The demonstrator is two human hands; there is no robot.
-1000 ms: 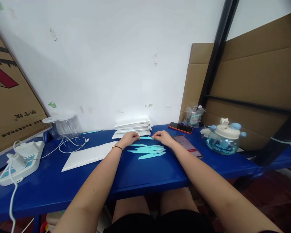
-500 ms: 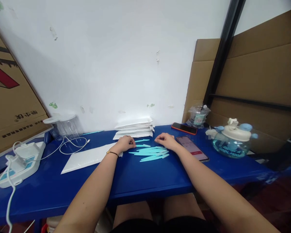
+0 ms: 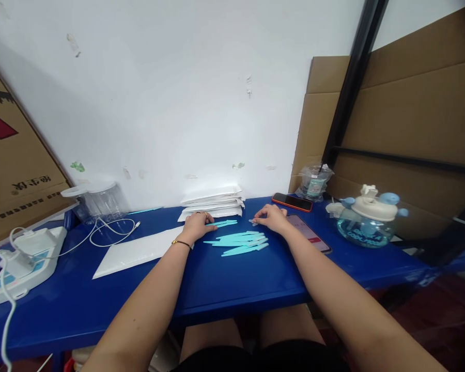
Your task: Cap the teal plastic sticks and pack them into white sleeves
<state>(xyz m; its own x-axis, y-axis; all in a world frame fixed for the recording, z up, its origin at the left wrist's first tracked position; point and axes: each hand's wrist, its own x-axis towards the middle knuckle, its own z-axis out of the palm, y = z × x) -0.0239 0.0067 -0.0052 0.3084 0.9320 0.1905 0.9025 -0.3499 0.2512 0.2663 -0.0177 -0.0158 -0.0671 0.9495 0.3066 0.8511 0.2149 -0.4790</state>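
Observation:
My left hand is at the far part of the blue table, thumb and finger closed about the near end of light-blue eyebrow razors lying side by side. My right hand pinches a small clear plastic piece, which looks like a blade cap, just above the tabletop. Between and nearer than the hands lies a loose pile of several more light-blue razors, pointing roughly the same way. A flat white packet extends left from beneath my left wrist. Behind my left hand, white packets are stacked against the wall.
A lit phone lies partly behind my right forearm, with a red-edged phone beyond it. A drink bottle stands right. Left are a power strip, a white cable and clear containers.
The razor at my left fingertips has moved away from me, beside the other one. My right hand now shows a small clear piece at its fingertips. The view has shifted slightly.

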